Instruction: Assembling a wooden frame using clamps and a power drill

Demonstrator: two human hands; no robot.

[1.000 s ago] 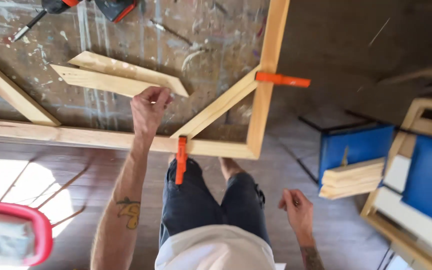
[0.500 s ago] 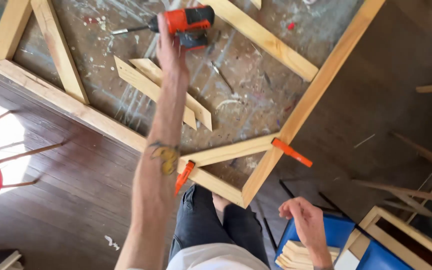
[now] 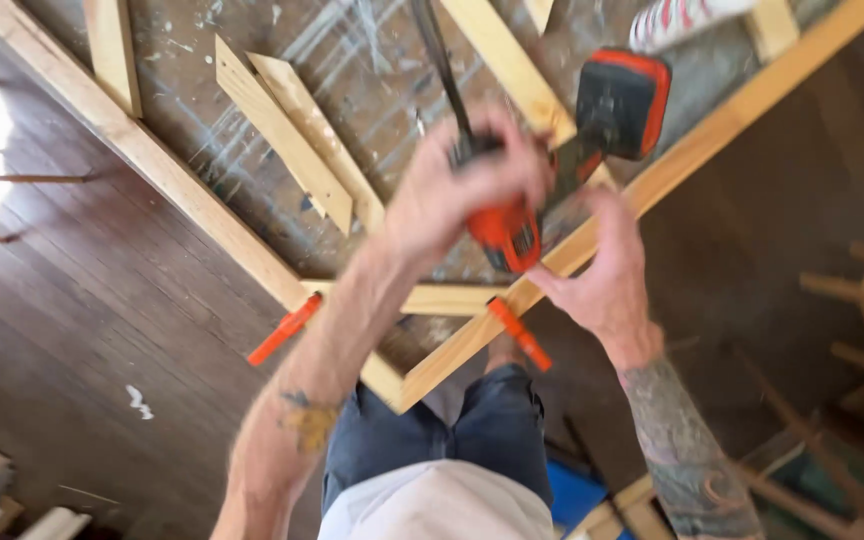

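A single head-worn camera looks steeply down past the person's own torso and legs onto the paint-spattered worktop (image 3: pixel 252 60) and dark wooden plank floor (image 3: pixel 82 330). It sits close, with both hands and the pale wooden frame (image 3: pixel 202 215) filling the middle, blurred.

Both hands raised, left hand (image 3: pixel 462 190) apparently clenched, right hand (image 3: pixel 602 270) cupped.

Both hands (image 3: pixel 462 190) (image 3: pixel 602 270) gripping orange-black drill (image 3: pixel 552 170) above clamped wooden frame (image 3: pixel 202 215) corner.
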